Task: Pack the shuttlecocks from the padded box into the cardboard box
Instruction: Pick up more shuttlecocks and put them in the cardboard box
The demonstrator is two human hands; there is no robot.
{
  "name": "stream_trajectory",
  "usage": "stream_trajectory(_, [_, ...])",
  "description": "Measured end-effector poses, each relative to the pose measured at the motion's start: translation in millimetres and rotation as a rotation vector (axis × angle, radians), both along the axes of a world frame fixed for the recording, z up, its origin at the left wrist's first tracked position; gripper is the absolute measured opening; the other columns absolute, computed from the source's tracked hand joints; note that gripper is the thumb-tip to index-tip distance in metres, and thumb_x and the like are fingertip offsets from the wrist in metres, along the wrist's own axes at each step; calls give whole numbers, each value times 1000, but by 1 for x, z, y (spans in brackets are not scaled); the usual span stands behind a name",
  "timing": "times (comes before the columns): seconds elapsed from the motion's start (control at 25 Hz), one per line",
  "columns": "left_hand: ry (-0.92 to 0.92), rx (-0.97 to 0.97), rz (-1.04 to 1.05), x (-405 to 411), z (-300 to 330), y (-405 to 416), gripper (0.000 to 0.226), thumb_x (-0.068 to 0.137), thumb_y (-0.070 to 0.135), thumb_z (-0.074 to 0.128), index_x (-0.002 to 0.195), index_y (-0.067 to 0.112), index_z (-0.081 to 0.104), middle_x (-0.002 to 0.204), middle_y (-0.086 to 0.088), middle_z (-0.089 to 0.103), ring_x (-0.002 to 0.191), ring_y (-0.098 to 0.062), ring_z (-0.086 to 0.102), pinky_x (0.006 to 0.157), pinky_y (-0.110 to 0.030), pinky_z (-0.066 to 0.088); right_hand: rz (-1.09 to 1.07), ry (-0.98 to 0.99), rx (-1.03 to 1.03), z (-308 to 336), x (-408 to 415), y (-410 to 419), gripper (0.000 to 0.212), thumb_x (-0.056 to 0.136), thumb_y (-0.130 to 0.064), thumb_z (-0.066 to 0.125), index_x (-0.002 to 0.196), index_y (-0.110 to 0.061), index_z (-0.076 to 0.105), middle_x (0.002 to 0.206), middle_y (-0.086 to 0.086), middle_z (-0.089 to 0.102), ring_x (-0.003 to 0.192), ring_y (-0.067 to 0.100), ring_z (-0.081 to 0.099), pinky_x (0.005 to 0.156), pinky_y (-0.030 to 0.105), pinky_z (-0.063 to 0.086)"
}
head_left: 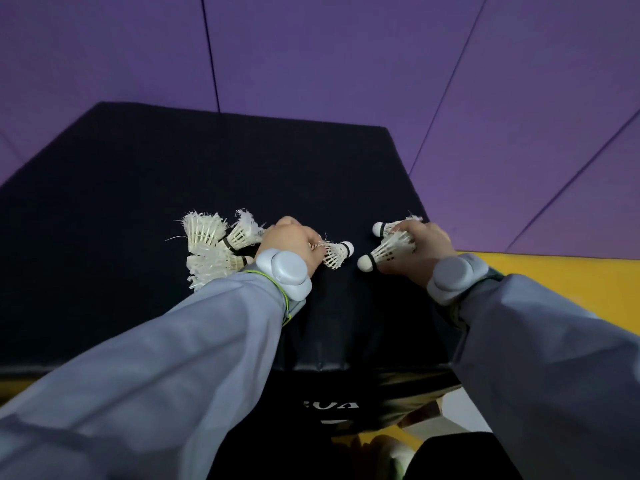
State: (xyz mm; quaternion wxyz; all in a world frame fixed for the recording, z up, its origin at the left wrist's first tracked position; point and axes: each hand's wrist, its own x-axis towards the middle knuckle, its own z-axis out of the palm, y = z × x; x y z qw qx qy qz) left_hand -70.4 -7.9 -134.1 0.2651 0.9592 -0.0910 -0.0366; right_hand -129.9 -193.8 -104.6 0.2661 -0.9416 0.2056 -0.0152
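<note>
Several worn white feather shuttlecocks lie on top of a black padded box (pixel 138 188). My left hand (pixel 294 242) is closed around a shuttlecock (pixel 337 254) whose cork points right. A cluster of shuttlecocks (pixel 214 244) lies just left of that hand. My right hand (pixel 424 247) grips two shuttlecocks (pixel 388 251), their corks pointing left. Both hands rest near the box's front right part. No cardboard box is in view.
Purple floor mats (pixel 346 57) lie beyond and to the right of the padded box, with a yellow mat (pixel 571 282) at the right. Grey sleeves and grey wrist devices cover my forearms. Below the box's front edge are dark shapes and white lettering.
</note>
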Motion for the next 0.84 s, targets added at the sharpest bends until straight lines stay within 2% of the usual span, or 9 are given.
stream_trajectory(0.08, [19,1,-1,-6,6,-5,26,87,34,58,107,23,71,134,-2,48,113,-23,57,91,-29,45,26,-7,46,4,-7,-2,48,63,-24,82,107,-15,66,113,-1,60,109,19,58,96,29,46])
stream_trajectory(0.16, [24,4,6,-11,12,-7,27,88,34,57,109,23,70,136,-2,47,114,-24,57,88,-28,46,16,3,70,6,-10,-4,45,70,-17,79,112,-14,65,116,1,61,103,20,59,85,22,42])
stream_trajectory(0.28, [6,2,27,-24,31,-11,27,88,35,58,109,24,69,135,-2,48,113,-24,58,84,-27,45,14,8,49,20,-24,-11,44,74,-17,75,116,-19,63,118,4,63,93,17,57,78,21,39])
stream_trajectory(0.44, [-24,-12,36,-46,56,-27,26,87,35,59,107,23,71,131,-2,51,111,-25,58,82,-28,46,-15,-73,67,42,-56,-25,45,75,-16,75,118,-17,63,98,0,61,86,13,54,76,23,41])
stream_trajectory(0.6, [-88,-22,-34,-82,76,-63,25,85,34,60,104,23,72,125,-4,54,108,-24,59,78,-26,44,-67,-131,72,59,-105,-55,44,74,-16,76,117,-16,64,113,6,67,95,21,61,78,22,41])
stream_trajectory(0.68, [-92,-12,-102,-100,79,-85,26,85,35,60,104,23,73,124,-5,54,109,-25,59,83,-27,46,-93,-138,30,62,-128,-71,44,74,-16,75,117,-15,64,116,7,67,104,25,62,80,23,42])
stream_trajectory(0.84, [-103,-25,-278,-142,78,-149,27,84,35,61,105,23,73,123,-5,54,108,-25,59,90,-28,47,-177,-87,-20,56,-179,-122,46,76,-20,74,119,-15,61,123,8,62,109,26,59,83,27,44])
